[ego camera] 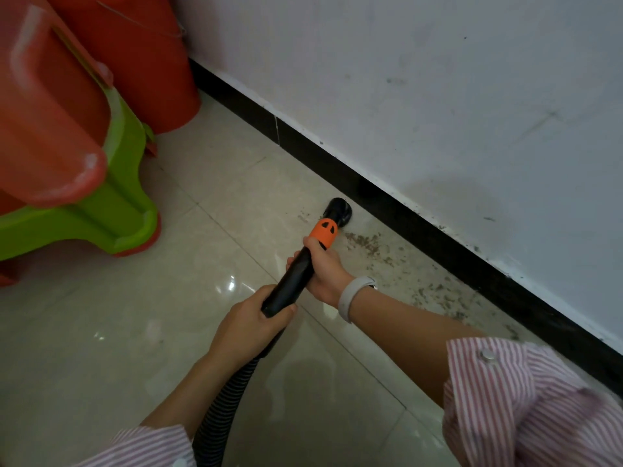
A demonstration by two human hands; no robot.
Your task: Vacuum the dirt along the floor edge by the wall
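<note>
Red bucket [148, 59], far left: contents hidden. Left hand [251, 320] and right hand [325, 274]: each grip wrapped around vacuum tube [291, 281]. Nozzle [338, 210] on floor [135, 332] beside dirt [364, 242].

No legible text, label, brand or number anywhere in frame. The orange collar [323, 234] on the vacuum wand, centre of frame, carries three dark cut-out marks only; these are shapes, not characters.

Home room: tiled floor [101, 332], stacked plastic stools [67, 146]
</note>
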